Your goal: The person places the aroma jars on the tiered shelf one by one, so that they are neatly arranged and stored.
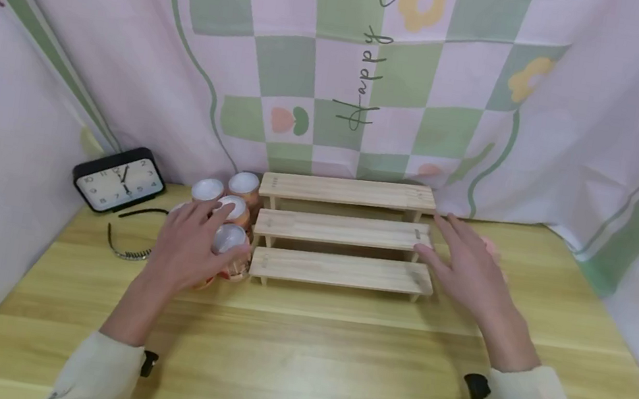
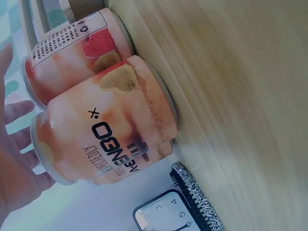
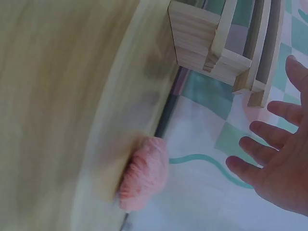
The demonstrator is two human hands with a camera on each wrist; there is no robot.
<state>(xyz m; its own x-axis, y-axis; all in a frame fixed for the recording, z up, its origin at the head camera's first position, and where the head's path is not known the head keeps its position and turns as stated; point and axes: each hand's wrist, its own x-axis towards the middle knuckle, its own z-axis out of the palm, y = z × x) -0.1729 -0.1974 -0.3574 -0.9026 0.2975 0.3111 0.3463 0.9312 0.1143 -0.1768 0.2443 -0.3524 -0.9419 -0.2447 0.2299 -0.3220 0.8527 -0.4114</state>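
Cans crowd the wooden rack at nine o'clock, left grip over them, right grip at three, both spread apart — cupping one squarely looks safest for its close-packed neighbours!

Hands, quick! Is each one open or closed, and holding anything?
Left hand: open, over the cans; whether it touches one, I can't tell.
Right hand: open, holding nothing, near the right end of the wooden shelf.
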